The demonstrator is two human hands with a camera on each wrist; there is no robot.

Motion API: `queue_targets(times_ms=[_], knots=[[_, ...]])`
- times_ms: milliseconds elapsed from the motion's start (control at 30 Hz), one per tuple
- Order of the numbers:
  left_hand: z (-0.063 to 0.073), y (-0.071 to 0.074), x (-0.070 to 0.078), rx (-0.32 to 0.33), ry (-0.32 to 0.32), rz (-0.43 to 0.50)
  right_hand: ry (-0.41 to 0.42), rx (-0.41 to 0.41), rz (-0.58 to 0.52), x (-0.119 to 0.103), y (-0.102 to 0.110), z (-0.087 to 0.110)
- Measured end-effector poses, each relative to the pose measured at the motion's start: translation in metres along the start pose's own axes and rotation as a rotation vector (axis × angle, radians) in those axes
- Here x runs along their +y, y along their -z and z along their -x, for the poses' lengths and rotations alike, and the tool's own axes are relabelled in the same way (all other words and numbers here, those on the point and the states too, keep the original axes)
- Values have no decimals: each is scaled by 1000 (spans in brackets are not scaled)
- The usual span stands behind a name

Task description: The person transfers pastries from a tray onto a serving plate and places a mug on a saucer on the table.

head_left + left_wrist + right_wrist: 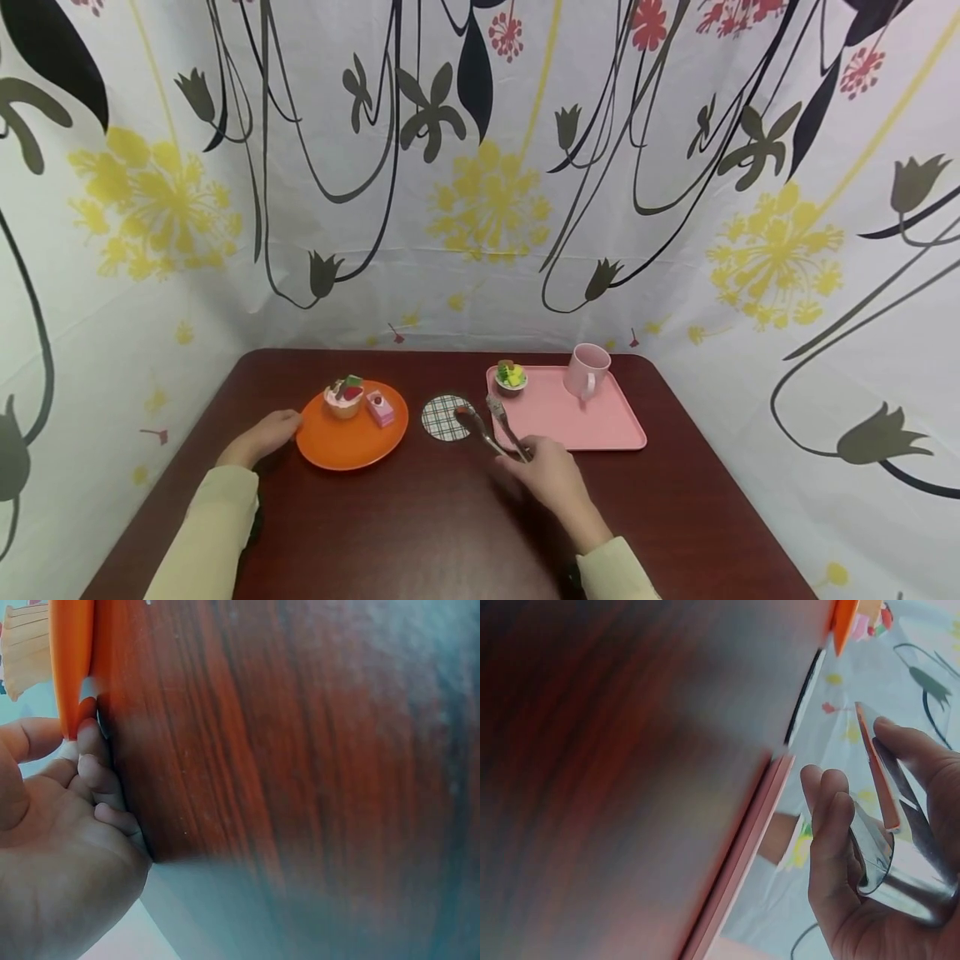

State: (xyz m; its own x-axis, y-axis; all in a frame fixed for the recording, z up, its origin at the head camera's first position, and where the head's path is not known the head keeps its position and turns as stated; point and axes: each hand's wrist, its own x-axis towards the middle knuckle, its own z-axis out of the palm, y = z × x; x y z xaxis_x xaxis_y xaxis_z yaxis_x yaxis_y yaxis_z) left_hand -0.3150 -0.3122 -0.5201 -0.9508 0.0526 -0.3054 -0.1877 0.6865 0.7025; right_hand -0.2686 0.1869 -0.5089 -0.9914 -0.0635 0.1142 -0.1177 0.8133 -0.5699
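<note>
My left hand [262, 437] is at the left rim of a round orange plate [348, 454]. In the left wrist view, its thumb and fingers [96, 776] pinch that rim close over the table. On the plate sit a toy cupcake [343, 402] with cream and fruit and a small pink cake slice [380, 409]. Metal tongs [919, 881] are held in my right hand [553, 477], their two arms spread apart with nothing between the tips. Those tips hang near a round checked coaster [442, 419] and the left edge of a pink tray [555, 425].
A small dark cup with green and yellow pieces [512, 379] stands at the tray's back left corner. A pink mug [587, 371] is at its back right. Flower-printed cloth [465, 317] surrounds the dark wood table [390, 533] at the back and sides.
</note>
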Motion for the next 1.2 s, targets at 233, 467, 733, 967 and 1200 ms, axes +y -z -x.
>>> queue_targets(times_ms=[233, 467, 733, 967, 1200], knots=[[4, 1, 4, -21, 22, 7, -42, 20, 10, 18, 10, 1], [3, 2, 2, -17, 4, 9, -94, 17, -2, 28, 17, 0], [2, 0, -1, -24, -10, 34, -128, 17, 7, 36, 22, 0], [3, 1, -2, -15, -6, 36, -136, 17, 16, 36, 30, -4], [2, 2, -3, -26, -1, 32, -119, 32, 28, 37, 33, -12]])
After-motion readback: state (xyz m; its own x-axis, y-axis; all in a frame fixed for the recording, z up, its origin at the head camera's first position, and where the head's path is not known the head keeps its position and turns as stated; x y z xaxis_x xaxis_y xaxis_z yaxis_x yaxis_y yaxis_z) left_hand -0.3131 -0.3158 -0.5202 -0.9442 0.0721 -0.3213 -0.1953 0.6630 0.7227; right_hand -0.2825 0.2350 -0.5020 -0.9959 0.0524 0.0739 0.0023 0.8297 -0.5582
